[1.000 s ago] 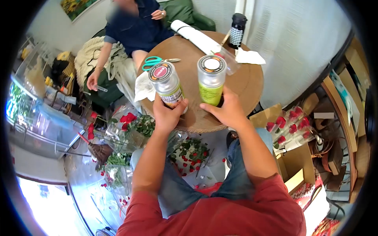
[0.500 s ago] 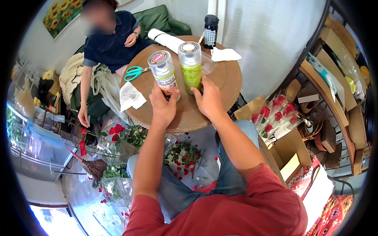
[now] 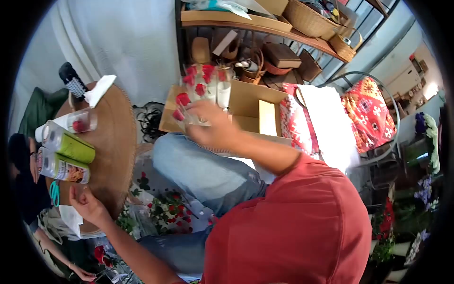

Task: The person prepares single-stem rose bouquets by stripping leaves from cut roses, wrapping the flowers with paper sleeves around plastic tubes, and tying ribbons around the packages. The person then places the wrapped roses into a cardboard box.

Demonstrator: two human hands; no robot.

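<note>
My left hand (image 3: 88, 204) is at the round table's near side with nothing in it, its fingers loosely bent and apart. Close to it stand two spray cans, one with a picture label (image 3: 64, 166) and one plain green (image 3: 70, 144). Teal-handled scissors (image 3: 55, 193) and a white tissue (image 3: 71, 218) lie beside that hand. Over to the right, my right hand (image 3: 210, 124) is at the wrapped red roses (image 3: 200, 89) in a cardboard box. Motion blurs its fingers, so I cannot see whether it grips a rose.
On the round table (image 3: 113, 142) are a single wrapped rose (image 3: 79, 125), a black bottle (image 3: 72, 79) and paper. Shelves with baskets (image 3: 309, 18) rise behind the box (image 3: 246, 106). Cut roses (image 3: 170, 208) cover the floor. A co-worker's hand (image 3: 82, 273) shows at lower left.
My view has swung to the right. Both hands have let go of the spray cans; my right hand has moved over to the boxed roses, while my left stays near the table.
</note>
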